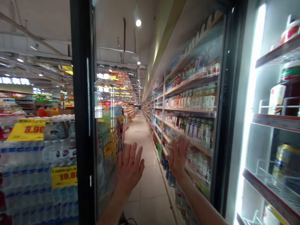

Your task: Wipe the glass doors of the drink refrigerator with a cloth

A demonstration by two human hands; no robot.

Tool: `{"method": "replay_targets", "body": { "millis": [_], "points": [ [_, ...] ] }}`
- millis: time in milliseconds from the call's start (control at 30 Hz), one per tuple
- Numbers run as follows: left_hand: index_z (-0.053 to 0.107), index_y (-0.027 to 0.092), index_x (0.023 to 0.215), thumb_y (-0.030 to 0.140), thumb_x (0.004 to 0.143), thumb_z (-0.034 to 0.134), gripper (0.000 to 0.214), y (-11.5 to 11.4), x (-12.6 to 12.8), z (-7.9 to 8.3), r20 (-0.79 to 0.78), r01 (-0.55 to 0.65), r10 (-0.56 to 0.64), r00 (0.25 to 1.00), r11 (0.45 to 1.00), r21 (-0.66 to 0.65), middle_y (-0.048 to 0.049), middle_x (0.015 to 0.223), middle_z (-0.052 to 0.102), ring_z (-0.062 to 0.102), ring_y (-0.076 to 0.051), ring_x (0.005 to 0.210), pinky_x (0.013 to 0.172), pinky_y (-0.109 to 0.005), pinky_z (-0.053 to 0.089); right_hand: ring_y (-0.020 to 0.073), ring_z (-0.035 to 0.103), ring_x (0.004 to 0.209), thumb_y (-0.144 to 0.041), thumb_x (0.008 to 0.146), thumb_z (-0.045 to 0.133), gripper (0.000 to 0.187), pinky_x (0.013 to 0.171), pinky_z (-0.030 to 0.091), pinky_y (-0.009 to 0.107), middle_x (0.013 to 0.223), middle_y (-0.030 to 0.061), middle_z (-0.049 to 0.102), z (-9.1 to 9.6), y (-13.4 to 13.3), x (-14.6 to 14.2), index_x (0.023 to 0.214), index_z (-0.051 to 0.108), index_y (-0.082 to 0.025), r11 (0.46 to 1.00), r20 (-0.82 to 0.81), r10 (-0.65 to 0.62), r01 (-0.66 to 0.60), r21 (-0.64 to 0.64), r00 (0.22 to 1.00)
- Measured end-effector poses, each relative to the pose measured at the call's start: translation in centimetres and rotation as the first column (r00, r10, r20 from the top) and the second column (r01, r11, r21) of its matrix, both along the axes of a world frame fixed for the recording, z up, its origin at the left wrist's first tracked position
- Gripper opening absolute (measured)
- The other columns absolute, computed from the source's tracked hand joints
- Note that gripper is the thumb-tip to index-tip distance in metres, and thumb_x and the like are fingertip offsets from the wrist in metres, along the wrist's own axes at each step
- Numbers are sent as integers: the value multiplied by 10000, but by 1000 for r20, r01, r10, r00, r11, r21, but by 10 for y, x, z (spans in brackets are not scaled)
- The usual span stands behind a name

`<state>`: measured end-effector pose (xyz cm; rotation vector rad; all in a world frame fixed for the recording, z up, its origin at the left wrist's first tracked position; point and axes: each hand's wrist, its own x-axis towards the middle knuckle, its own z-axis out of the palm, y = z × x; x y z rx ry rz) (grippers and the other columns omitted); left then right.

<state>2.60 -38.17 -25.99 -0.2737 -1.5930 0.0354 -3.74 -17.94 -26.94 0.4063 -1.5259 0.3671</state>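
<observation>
A tall glass door in a black frame stands before me, swung away from a lit drinks cooler. My left hand is raised in front of the glass, its fingers stretched out and apart with nothing in them. Further right, my right hand is up at the door too, fingers stretched upward and blurred. A pale patch beside its fingertips may be a reflection; I cannot make it out. Whether either palm touches the glass is not clear. Shelves of bottled drinks show at the right part of the pane.
At right, the open cooler holds cans and dark bottles on wire-fronted shelves. Stacked packs of bottled water with yellow price signs stand left of the door. A tiled aisle runs ahead.
</observation>
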Motion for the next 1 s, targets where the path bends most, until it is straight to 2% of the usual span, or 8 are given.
{"method": "replay_targets", "body": {
  "millis": [100, 300, 433, 567, 667, 767, 933, 1000],
  "points": [
    [194, 230, 1439, 269, 864, 514, 659, -1, -1, -1, 9, 4, -4, 1000, 1000, 1, -109, 1398, 414, 196, -199, 1390, 1146, -464, 117, 291, 149, 1414, -166, 858, 421, 576, 1103, 190, 590, 1543, 52, 154, 2, -15, 5, 1411, 302, -275, 972, 18, 54, -57, 226, 998],
    [200, 243, 1439, 252, 854, 522, 668, -6, -4, -2, 20, 1, -1, 1000, 1000, -4, -94, 1429, 366, 205, -212, 1387, 1151, -459, 93, 308, 119, 1416, -162, 862, 415, 594, 1092, 190, 610, 1542, 98, 135, 17, -29, 8, 1431, 261, -233, 999, -10, 3, -3, 42, 1000],
    [206, 229, 1439, 247, 850, 527, 671, -6, -5, -1, 20, -10, 11, 1000, 1000, -13, -100, 1419, 381, 176, -196, 1395, 1154, -447, 87, 281, 177, 1407, -202, 848, 466, 579, 1118, 183, 570, 1529, 51, 206, 28, -26, 6, 1402, 322, -284, 967, -16, 51, -45, 252, 999],
    [201, 225, 1441, 248, 855, 517, 666, -3, -3, -3, 7, -2, 2, 1000, 1000, -8, -98, 1405, 409, 174, -186, 1397, 1155, -443, 81, 298, 114, 1419, -206, 892, 381, 592, 1086, 193, 611, 1538, 93, 157, 41, -8, -5, 1455, 201, -251, 1000, -46, -24, 23, -17, 999],
    [232, 216, 1435, 260, 860, 509, 640, -2, 2, -1, 1, 19, -19, 1000, 1000, 0, -112, 1385, 441, 190, -195, 1395, 1149, -455, 101, 311, 116, 1416, -216, 899, 377, 615, 1069, 220, 612, 1543, 99, 126, 43, -6, -9, 1467, 144, -254, 999, -23, -49, 49, -8, 999],
    [258, 211, 1428, 244, 864, 499, 614, -1, 6, 16, 17, 48, -48, 999, 999, -15, -115, 1370, 465, 225, -200, 1386, 1144, -460, 122, 309, 134, 1412, -211, 890, 398, 645, 1079, 218, 600, 1545, 94, 121, 39, -13, -6, 1470, 120, -254, 994, -24, -43, 46, 101, 999],
    [213, 183, 1441, 279, 879, 475, 627, 3, -4, 67, -28, -3, 2, 1000, 999, -41, -115, 1443, 350, 186, -207, 1395, 1151, -431, 94, 311, 151, 1407, -216, 882, 398, 625, 1088, 201, 603, 1531, 108, 171, 45, -25, 4, 1462, 167, -226, 996, -27, -8, 10, 86, 1000],
    [178, 184, 1450, 298, 889, 456, 636, 6, -10, 79, -30, -37, 36, 999, 999, -21, -113, 1462, 308, 183, -215, 1395, 1153, -438, 74, 308, 165, 1403, -232, 878, 408, 623, 1093, 187, 603, 1524, 106, 194, 54, -22, 3, 1459, 183, -226, 995, -37, 6, -3, 101, 999]
  ]
}}
